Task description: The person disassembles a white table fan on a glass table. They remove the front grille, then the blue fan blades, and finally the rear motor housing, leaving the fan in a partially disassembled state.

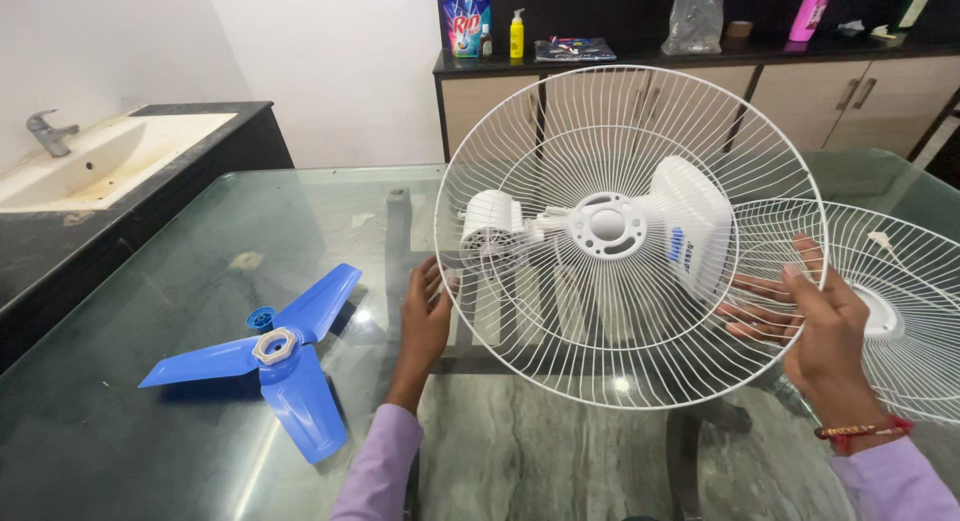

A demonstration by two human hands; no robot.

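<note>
A round white wire fan guard [560,311] is held upright over the glass table, its centre ring [607,224] facing me. My left hand [425,321] grips its left rim and my right hand [815,326] grips its right rim. Behind the guard, seen through the wires, lie the white fan motor [492,229] and the white fan body [692,221]. A blue three-bladed fan blade [285,366] lies flat on the table to the left, with a white plastic nut [273,346] on its hub and a small blue cap [261,318] beside it.
A second white wire guard [915,311] lies on the glass table [200,251] at the right. A sink with a tap [50,133] is at far left. The back counter [700,53] carries bottles, a pouch and a plastic bag.
</note>
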